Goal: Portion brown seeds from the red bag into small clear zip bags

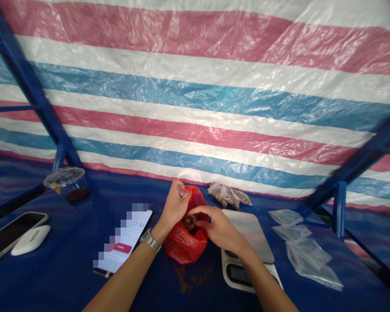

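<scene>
A red plastic bag [186,247] stands with its mouth spread on the blue table. My left hand [175,206], with a metal watch at the wrist, is closed at the bag's upper left rim; a crumple of clear plastic [182,191] shows at its fingers. Over the bag's mouth, my right hand [217,225] has its thumb and fingers curled around dark brown pieces [190,222]. The lower fingertips of that hand are partly hidden. Just right of the bag sits a white digital scale [247,229] with a metal plate, partly behind my right forearm.
Filled small clear bags [229,196] lie behind the scale. Several flat zip bags [307,247] overlap at the right. Leftward are a lit phone [130,242], a second phone [16,229], a white case [30,239] and a clear tub [68,182]. Brown crumbs [185,279] dot the table.
</scene>
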The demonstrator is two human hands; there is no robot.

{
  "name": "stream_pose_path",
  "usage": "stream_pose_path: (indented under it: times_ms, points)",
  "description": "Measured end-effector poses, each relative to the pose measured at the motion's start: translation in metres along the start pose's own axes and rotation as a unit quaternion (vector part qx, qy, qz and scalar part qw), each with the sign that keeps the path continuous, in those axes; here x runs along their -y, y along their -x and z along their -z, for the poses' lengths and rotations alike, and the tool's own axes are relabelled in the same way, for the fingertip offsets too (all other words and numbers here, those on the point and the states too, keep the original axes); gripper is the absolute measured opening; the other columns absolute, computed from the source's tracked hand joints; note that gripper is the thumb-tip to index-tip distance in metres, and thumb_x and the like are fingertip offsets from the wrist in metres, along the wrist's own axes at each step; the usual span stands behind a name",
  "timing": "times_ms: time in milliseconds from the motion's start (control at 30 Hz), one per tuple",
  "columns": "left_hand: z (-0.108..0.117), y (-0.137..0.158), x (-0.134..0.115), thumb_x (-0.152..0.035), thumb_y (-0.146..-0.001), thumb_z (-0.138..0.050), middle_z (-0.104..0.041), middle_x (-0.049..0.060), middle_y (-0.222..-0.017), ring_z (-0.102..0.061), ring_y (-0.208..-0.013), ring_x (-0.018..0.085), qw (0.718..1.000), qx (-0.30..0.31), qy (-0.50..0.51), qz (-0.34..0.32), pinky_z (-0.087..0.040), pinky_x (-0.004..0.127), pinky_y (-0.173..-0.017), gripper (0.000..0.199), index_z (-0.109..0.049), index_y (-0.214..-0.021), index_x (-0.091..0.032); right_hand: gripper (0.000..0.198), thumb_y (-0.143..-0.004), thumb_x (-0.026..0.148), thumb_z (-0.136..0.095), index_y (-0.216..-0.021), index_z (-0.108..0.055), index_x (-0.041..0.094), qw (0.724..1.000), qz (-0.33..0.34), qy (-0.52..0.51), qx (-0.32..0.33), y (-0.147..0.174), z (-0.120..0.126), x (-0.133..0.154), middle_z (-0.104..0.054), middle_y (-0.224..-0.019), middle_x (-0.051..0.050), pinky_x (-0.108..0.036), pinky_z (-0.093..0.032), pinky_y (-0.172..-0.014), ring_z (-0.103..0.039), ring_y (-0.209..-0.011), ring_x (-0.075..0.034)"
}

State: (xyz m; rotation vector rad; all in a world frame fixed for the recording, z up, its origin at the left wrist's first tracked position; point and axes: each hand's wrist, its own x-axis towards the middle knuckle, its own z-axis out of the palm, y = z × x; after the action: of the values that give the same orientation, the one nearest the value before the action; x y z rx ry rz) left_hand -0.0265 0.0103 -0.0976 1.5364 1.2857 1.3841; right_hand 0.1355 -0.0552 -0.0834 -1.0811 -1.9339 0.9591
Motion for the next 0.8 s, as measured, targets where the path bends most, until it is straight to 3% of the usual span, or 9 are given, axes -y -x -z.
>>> stream_pose_path:
  times_ms: [100,267,433,567,700,800]
  points:
    - [-0.002,0.001,0.002,-0.020,-0.086,-0.061,-0.052,-0.004,-0.078,-0.054,-0.070,0.014,1.000,-0.014,-0.006,-0.009,-0.043,0.029,-0.072,0.013,-0.048,-0.089,-0.021,0.039,-0.081,0.005,-0.058,-0.111,-0.077,0.022,0.998,-0.009,-0.064,0.005,0.001,0.004,0.005,-0.078,-0.112,-0.005,-0.040,-0.051,-0.104,-0.071,-0.109,-0.023]
    - [-0.002,0.001,-0.001,-0.026,-0.088,-0.062,-0.055,0.000,-0.086,-0.057,-0.083,0.018,0.999,-0.041,-0.016,-0.026,-0.047,0.033,-0.083,0.011,-0.052,-0.089,-0.021,0.027,-0.086,0.016,-0.063,-0.109,-0.077,0.022,0.997,-0.015,-0.077,-0.025,0.004,0.014,0.012,-0.077,-0.116,-0.007,-0.045,-0.049,-0.108,-0.069,-0.113,-0.025]
    - [0.000,0.011,-0.008,-0.023,-0.086,-0.069,-0.053,0.009,-0.122,-0.049,-0.124,0.030,0.985,-0.070,-0.144,-0.062,-0.041,0.046,-0.107,0.018,-0.063,-0.103,-0.024,0.027,-0.091,0.030,-0.065,-0.117,-0.072,0.024,0.988,0.000,-0.086,-0.130,0.001,0.021,0.003,-0.075,-0.121,-0.007,-0.045,-0.052,-0.105,-0.070,-0.113,-0.026]
    - [0.000,0.019,-0.014,-0.030,-0.094,-0.063,-0.049,0.007,-0.138,-0.049,-0.129,0.032,0.975,-0.005,-0.212,-0.068,-0.040,0.049,-0.105,0.015,-0.063,-0.108,-0.029,0.030,-0.093,0.031,-0.064,-0.123,-0.068,0.025,0.975,0.033,-0.041,-0.216,-0.002,0.016,-0.003,-0.074,-0.121,-0.008,-0.043,-0.057,-0.098,-0.071,-0.108,-0.025]
    - [-0.002,0.022,-0.015,-0.030,-0.097,-0.057,-0.063,0.005,-0.126,-0.059,-0.118,0.027,0.980,0.080,-0.159,-0.093,-0.041,0.046,-0.103,0.027,-0.051,-0.124,-0.028,0.031,-0.098,0.024,-0.058,-0.127,-0.068,0.027,0.965,0.091,0.095,-0.229,0.000,0.011,0.001,-0.069,-0.125,-0.008,-0.043,-0.055,-0.102,-0.067,-0.116,-0.025]
    - [-0.007,0.023,-0.010,-0.026,-0.095,-0.059,-0.067,0.005,-0.114,-0.063,-0.110,0.026,0.983,0.108,-0.120,-0.087,-0.043,0.043,-0.100,0.028,-0.047,-0.120,-0.025,0.036,-0.101,0.021,-0.053,-0.133,-0.066,0.029,0.957,0.107,0.164,-0.215,0.003,0.010,0.004,-0.067,-0.128,-0.009,-0.043,-0.052,-0.107,-0.065,-0.120,-0.025]
